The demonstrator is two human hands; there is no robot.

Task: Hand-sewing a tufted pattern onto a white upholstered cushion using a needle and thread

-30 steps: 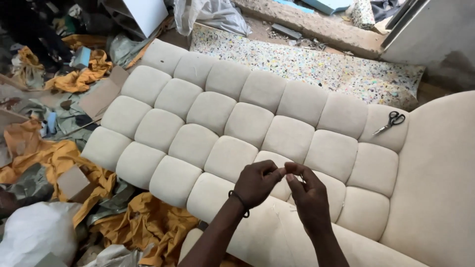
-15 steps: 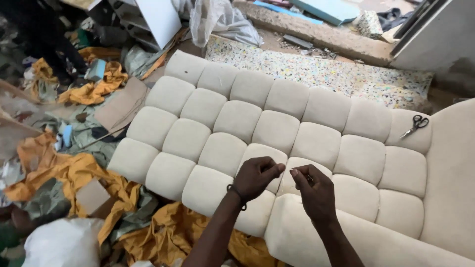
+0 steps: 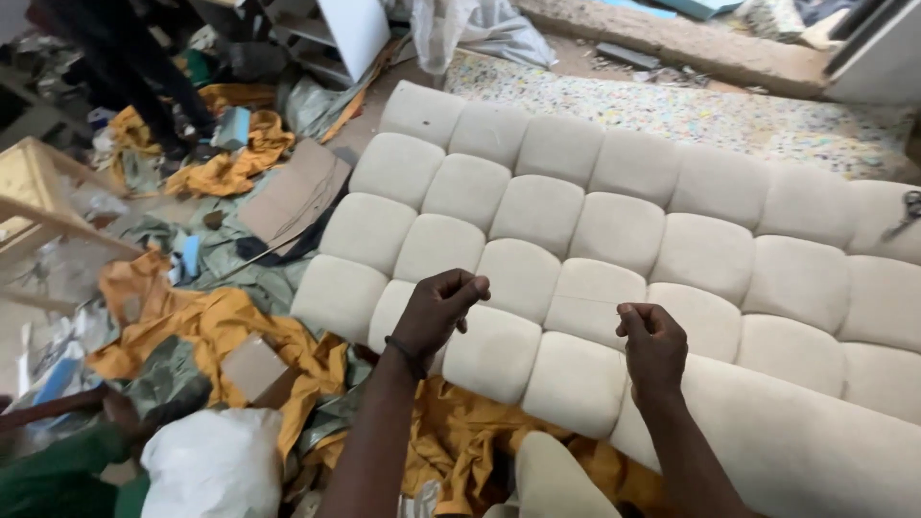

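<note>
Head view looks down on a cream tufted cushion panel (image 3: 595, 221), a long quilted piece of square pillows in rows. Its long axis runs from the upper left toward the right edge of the frame, and its near left corner hangs over orange cloth (image 3: 192, 326) on the floor. Around that corner lie flat cardboard pieces (image 3: 293, 192), grey-green sheeting, a white plastic bag (image 3: 216, 465) and a pale wooden frame (image 3: 38, 206). Beyond the far edge of the panel spreads a speckled foam slab (image 3: 700, 105). Scissors (image 3: 907, 211) rest on the panel at its far right edge, well apart from both hands.

Left hand (image 3: 436, 312) hovers over the near edge of the panel, fingers curled in and pinched at thumb and forefinger, a dark band on the wrist. Right hand (image 3: 654, 341) hovers just beside it over the same edge, likewise pinched narrow. Whether a thread runs between them cannot be told. Below the hands a rounded cream bolster (image 3: 815, 451) adjoins the panel's near edge.
</note>
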